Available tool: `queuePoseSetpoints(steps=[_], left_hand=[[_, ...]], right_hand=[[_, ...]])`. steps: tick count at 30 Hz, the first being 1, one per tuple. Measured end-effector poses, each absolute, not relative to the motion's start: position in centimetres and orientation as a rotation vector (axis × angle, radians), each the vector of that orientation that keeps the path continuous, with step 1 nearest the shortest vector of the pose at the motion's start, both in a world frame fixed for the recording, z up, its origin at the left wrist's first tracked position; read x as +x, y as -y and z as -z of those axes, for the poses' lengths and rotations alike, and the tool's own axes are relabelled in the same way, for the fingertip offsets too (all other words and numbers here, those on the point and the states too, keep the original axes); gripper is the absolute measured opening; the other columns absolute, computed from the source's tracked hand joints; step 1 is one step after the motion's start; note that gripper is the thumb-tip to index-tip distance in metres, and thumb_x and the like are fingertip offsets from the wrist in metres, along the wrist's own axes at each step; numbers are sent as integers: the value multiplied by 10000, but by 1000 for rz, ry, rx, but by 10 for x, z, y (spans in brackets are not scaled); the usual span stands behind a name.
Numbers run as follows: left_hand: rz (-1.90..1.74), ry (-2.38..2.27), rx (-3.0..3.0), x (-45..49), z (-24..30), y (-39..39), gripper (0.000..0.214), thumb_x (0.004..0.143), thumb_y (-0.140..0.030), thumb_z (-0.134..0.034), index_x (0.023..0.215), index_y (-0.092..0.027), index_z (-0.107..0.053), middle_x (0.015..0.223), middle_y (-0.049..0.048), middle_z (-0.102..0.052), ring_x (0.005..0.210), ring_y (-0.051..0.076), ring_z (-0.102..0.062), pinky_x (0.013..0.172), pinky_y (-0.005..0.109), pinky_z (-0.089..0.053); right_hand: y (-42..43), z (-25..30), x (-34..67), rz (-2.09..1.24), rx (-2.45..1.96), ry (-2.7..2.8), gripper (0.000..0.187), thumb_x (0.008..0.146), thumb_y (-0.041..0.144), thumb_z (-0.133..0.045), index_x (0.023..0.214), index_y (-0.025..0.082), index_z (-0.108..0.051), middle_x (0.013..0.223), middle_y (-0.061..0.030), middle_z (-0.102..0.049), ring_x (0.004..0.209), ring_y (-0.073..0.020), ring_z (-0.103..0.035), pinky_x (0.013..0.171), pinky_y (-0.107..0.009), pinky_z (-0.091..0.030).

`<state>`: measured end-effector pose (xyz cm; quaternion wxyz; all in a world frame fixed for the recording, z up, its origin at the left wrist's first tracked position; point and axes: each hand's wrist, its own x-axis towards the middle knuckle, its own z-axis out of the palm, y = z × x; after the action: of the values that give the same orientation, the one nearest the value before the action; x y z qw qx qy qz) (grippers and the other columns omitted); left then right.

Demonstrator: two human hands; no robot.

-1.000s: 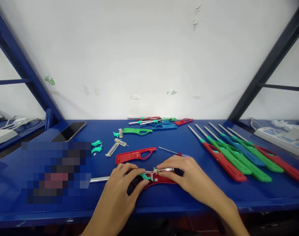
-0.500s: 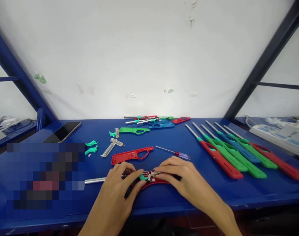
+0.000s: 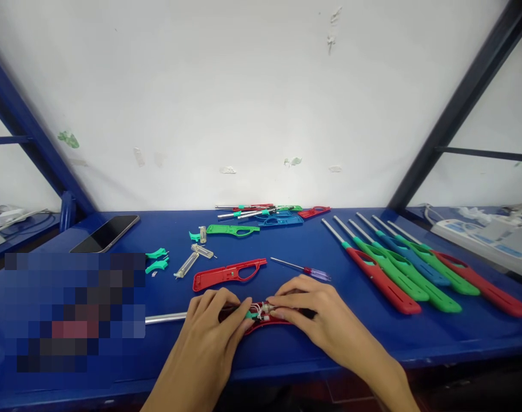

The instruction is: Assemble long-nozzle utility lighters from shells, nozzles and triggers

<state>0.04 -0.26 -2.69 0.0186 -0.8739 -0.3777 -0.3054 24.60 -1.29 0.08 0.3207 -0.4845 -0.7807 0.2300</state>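
An opened red gas lighter (image 3: pixel 271 329) lies near the table's front edge, its metal tube (image 3: pixel 166 318) pointing left. My left hand (image 3: pixel 213 326) is closed on its tube end, thumb and index finger pinching around a green trigger (image 3: pixel 249 314). White tubing or wire (image 3: pixel 258 311) shows between my hands. My right hand (image 3: pixel 316 303) pinches the gas tank's valve end (image 3: pixel 268 308) over the red shell; most of the tank is hidden by the fingers. Behind my hands lie the other red shell half (image 3: pixel 230 275) and a screwdriver (image 3: pixel 314 272) with a clear purple handle.
Several whole lighters (image 3: pixel 398 280) lie in a row at right. Clear tanks (image 3: pixel 187 265), green triggers (image 3: pixel 156 265) and a green shell (image 3: pixel 232 230) lie at left and centre. More parts (image 3: pixel 282 219) lie by the wall. A phone (image 3: pixel 108 233) is at back left; a pixelated patch covers the front left.
Both hands stay on the lighter. My left fingers have shifted slightly over the green trigger, which shows less now. The whole view has shifted slightly.
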Motion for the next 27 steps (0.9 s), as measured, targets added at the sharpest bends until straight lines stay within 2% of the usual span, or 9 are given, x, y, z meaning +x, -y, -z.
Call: queuePoseSetpoints(steps=[8,15,18,22,27], left_hand=[[989,1188,-2523,14,38,10,318,1056,-52,-458,1250,-147,-692,1051,103,-632,886,244,-592,763,378,-487],[861,1178,-2560,12,36,11,392,1051,-46,-426,1316,-178,-682,978,78,-641,813,237,-596,727,399,-513],[819,1155,-2557,11,33,11,415,1076,-88,-381,1340,-227,-670,1006,71,-703,833,262,-639,735,438,-548],[807,1158,-2542,11,23,12,440,1124,-172,-268,1257,-228,-684,1025,59,-779,872,297,-723,759,503,-606],[972,1177,-2476,9,17,15,401,1163,-342,-261,1312,-245,-620,1083,41,-817,902,265,-788,820,468,-650]], right_hand=[[13,2,247,-549,-1258,2052,169,1033,280,-693,1109,302,-842,1113,13,-789,1046,-170,-718,960,-278,-520],[12,-1,247,-562,-1254,2042,169,1029,283,-700,1112,311,-845,1090,17,-793,1033,-170,-718,948,-276,-521],[11,1,247,-589,-1245,2034,187,1026,284,-706,1148,326,-842,1096,16,-794,1035,-174,-723,936,-281,-525],[10,2,248,-602,-1243,2023,206,1016,265,-720,1168,336,-838,1105,17,-795,1041,-180,-727,934,-286,-529],[11,2,248,-612,-1260,2014,199,1012,278,-725,1161,342,-840,1100,24,-794,1038,-175,-727,935,-281,-529]])
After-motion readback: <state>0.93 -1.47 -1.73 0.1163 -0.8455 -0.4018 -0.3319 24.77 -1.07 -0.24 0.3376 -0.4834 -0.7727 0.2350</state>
